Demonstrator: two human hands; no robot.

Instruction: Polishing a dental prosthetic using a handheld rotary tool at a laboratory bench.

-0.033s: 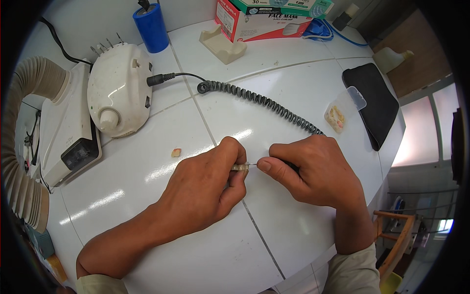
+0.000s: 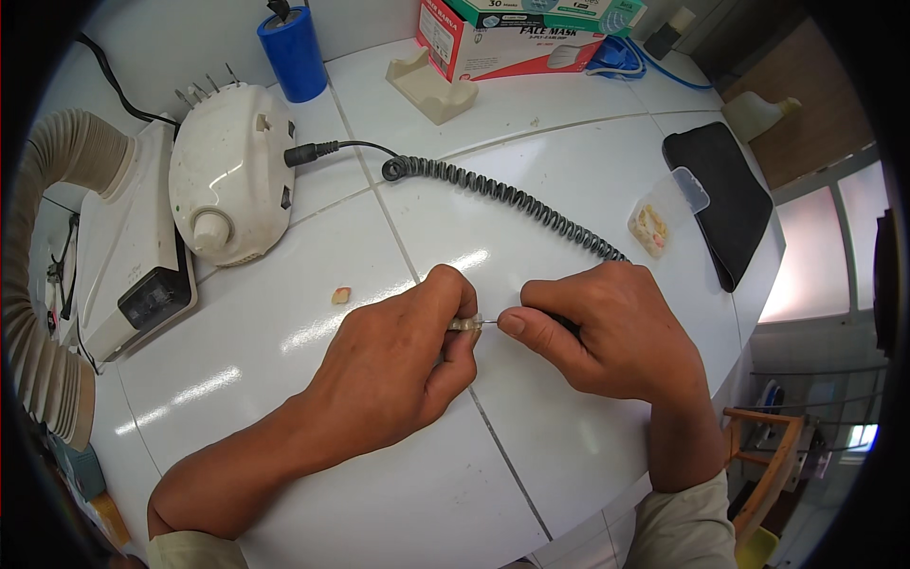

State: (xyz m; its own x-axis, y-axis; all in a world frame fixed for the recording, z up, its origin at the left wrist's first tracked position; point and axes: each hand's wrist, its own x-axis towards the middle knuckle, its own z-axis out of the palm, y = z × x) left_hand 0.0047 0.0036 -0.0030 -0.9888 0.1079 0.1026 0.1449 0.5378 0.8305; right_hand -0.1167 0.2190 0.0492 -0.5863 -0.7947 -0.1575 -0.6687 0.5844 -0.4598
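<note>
My left hand point(image 2: 393, 356) pinches a small pale, ridged denture piece point(image 2: 464, 324) between thumb and fingers, most of it hidden by them. Closed around a dark rotary handpiece point(image 2: 566, 322) is my right hand point(image 2: 607, 327); its fingers cover nearly all of the tool. The thin metal bit point(image 2: 490, 321) points left and meets the edge of the piece, as far as I can see. From the handpiece side, a black coiled cord point(image 2: 512, 196) runs back to a white control unit point(image 2: 232, 175) with a round knob. A small pink and cream fragment point(image 2: 341, 295) lies left of my left hand.
A clear box point(image 2: 650, 228) with pink and cream bits stands at right beside a black pouch point(image 2: 720, 204). At left are a white machine point(image 2: 133, 256) and a ribbed hose point(image 2: 28, 256). Behind are a blue cylinder point(image 2: 292, 57), a beige holder point(image 2: 431, 87) and a mask box point(image 2: 512, 47).
</note>
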